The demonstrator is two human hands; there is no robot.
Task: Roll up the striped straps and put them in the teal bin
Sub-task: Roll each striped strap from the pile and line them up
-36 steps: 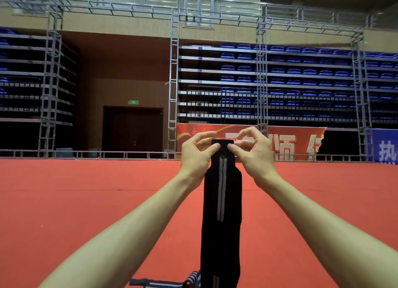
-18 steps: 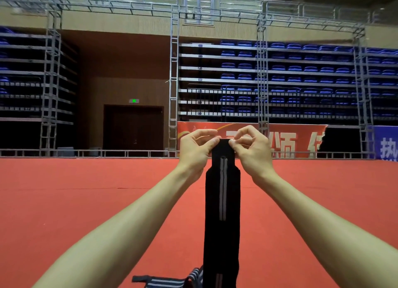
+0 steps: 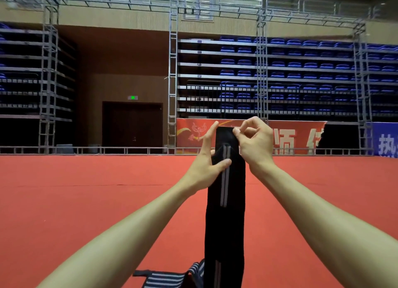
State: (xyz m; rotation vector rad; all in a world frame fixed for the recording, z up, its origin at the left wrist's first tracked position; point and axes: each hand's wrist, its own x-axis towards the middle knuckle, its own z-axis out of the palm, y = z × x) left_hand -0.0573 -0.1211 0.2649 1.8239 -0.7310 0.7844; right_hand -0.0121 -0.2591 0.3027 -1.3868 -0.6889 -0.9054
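A long black strap with two grey stripes hangs straight down in front of me, held up at arm's length. My right hand pinches its top right corner with thumb and forefinger. My left hand is lower on the left edge, thumb across the front over the stripes, fingers reaching up behind the strap. A second striped strap lies on the red floor at the bottom of the view. No teal bin is in view.
Red carpeted floor stretches ahead to a low metal rail. Behind it stand metal truss towers, tiers of blue seats, a red banner and a dark double door.
My left hand has let go of the strap's top corner and dropped lower, its thumb now across the striped front. The right hand still pinches the top edge.
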